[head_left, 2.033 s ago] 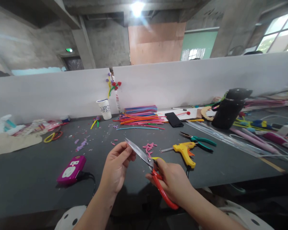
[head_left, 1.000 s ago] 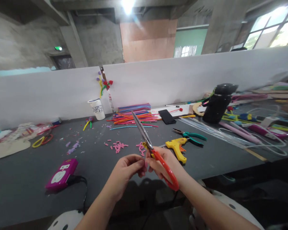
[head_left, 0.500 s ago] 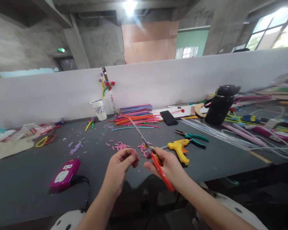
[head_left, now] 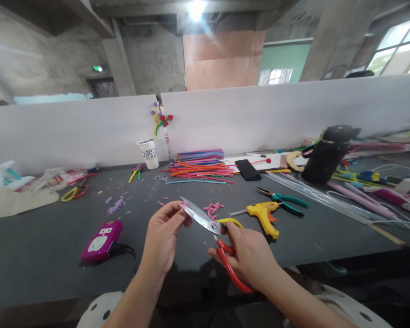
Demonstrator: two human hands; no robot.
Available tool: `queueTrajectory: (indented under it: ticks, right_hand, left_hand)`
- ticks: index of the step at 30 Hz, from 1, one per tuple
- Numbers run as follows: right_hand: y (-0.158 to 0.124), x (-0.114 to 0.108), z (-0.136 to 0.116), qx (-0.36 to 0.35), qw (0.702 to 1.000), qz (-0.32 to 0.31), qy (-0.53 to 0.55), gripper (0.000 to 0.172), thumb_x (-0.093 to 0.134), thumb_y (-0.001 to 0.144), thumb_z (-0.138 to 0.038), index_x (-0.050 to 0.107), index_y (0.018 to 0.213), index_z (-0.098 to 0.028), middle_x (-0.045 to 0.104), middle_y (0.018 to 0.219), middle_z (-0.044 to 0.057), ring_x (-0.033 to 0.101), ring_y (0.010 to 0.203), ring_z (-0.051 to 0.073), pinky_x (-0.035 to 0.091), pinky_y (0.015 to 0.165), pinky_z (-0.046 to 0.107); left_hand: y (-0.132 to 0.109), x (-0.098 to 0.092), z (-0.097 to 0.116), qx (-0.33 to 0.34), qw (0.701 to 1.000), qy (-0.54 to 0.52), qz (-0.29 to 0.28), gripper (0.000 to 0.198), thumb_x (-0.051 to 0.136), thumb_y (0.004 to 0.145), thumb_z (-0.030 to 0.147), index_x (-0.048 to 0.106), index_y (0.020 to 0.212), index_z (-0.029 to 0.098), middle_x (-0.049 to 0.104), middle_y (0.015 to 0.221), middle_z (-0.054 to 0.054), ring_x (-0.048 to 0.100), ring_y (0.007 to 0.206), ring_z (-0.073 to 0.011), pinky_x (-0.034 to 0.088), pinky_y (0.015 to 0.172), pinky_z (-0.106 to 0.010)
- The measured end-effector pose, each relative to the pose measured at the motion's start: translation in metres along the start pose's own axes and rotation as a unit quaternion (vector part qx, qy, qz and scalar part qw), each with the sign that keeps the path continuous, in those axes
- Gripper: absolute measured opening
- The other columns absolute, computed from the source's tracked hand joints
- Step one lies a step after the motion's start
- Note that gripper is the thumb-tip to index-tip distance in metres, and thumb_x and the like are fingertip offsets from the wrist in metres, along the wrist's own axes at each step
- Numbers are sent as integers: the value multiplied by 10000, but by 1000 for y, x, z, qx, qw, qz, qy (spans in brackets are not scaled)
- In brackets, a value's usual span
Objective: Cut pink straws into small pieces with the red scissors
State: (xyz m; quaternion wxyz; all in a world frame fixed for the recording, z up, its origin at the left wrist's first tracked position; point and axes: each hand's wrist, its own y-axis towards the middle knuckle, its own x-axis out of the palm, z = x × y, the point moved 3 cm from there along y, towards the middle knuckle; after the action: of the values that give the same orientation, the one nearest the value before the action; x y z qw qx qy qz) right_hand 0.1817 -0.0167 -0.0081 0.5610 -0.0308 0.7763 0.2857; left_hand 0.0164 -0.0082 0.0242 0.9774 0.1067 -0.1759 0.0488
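Note:
My right hand (head_left: 251, 253) holds scissors (head_left: 198, 215) with red and yellow handles, fingers through the loops. The blades are slightly apart and point left toward my left hand (head_left: 162, 234). My left fingers are pinched together at the blade tips on a small pink pipe cleaner piece (head_left: 183, 204), mostly hidden by the fingers and blades. Just beyond the blades lies a loose heap of cut pink pieces (head_left: 212, 210). Farther back is a bundle of coloured pipe cleaners (head_left: 201, 168), mainly orange, pink and blue.
Right of my hands lie a yellow glue gun (head_left: 265, 217), green-handled pliers (head_left: 289, 199), a phone (head_left: 248, 170) and a black flask (head_left: 330, 155). On the left are a magenta device with a cable (head_left: 101, 241), purple scraps (head_left: 115, 207) and a white cup (head_left: 148, 155). A white partition (head_left: 259, 118) stands behind.
The scissors have swung down and left, bringing the blades from pointing up and away to the left fingertips. The blades have parted. My view has shifted slightly left.

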Motion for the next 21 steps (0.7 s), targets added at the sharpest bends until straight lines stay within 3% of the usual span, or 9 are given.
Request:
queueTrajectory:
  ticks: [21]
  right_hand:
    - [-1, 3, 1, -28, 998, 32, -48, 300, 393, 783, -467, 471, 750, -179, 558, 519, 1, 537, 470, 159, 230, 457, 236]
  left_hand:
    - [2, -4, -2, -6, 1000, 14, 15, 66, 625, 634, 196, 607, 674, 146, 560, 612, 17, 484, 540, -72, 386, 551, -195]
